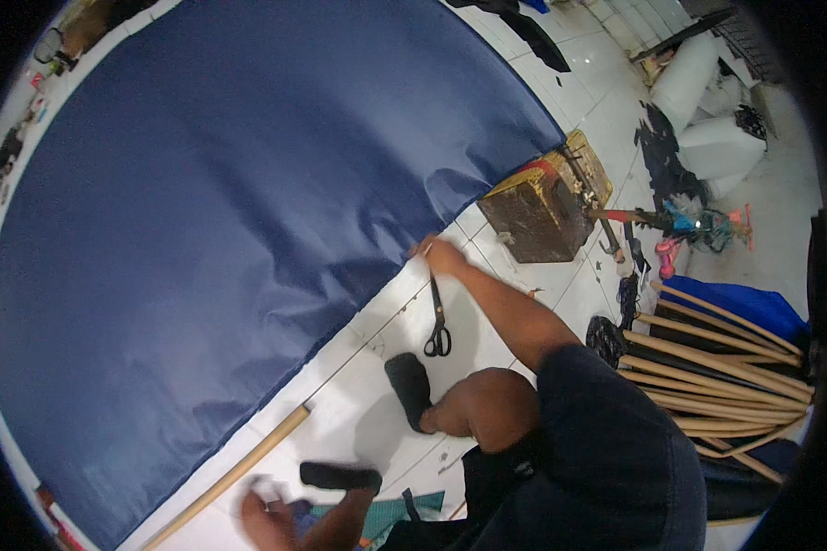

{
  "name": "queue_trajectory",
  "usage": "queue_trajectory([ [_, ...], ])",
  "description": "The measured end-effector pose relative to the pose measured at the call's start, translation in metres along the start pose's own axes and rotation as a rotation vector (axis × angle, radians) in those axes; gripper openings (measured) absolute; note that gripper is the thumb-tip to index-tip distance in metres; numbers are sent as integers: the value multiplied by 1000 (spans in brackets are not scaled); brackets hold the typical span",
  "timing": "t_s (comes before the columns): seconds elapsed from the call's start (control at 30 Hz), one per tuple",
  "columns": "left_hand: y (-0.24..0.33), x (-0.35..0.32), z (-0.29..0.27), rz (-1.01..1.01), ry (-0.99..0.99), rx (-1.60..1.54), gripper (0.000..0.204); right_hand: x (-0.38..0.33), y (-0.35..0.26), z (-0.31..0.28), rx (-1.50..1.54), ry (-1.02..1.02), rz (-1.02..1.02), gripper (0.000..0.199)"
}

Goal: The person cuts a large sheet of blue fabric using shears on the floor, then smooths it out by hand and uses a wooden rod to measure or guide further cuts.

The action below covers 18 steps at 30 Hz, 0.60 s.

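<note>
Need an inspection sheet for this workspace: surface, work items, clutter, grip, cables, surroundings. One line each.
Surface: white tiled floor.
Work items: large navy sheet, wrinkled near its lower edge; black-handled scissors, blades toward the right hand; wooden pole alongside that edge.
Clutter: black scraps; blue-teal tangle, material unclear; worn brown-and-yellow block at the sheet's right corner.
Grip: right hand at the sheet's edge, finger closure unclear; left hand blurred, hold unclear.
Cables: nothing seen.
Surroundings: bundle of poles at right; white bulky bundles at upper right.
</note>
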State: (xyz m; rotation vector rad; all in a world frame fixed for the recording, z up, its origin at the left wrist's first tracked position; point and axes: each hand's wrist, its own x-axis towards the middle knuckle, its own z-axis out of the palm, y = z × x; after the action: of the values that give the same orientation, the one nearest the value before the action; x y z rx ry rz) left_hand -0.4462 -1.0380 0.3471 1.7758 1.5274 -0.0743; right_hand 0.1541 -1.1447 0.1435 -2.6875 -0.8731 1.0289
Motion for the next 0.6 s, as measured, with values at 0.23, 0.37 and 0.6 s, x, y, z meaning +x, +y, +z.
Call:
queue_trajectory([
  [0.23, 12, 75, -10, 40, -672, 8, 49, 144, 84, 6, 861, 689, 418, 66],
  [0.37, -30, 122, -13, 141, -502, 85, 45, 199, 66, -18, 367, 856, 120, 46],
  [0.6, -41, 121, -22, 98, -314, -99, 21, 187, -124, -20, 443, 742, -187, 44],
])
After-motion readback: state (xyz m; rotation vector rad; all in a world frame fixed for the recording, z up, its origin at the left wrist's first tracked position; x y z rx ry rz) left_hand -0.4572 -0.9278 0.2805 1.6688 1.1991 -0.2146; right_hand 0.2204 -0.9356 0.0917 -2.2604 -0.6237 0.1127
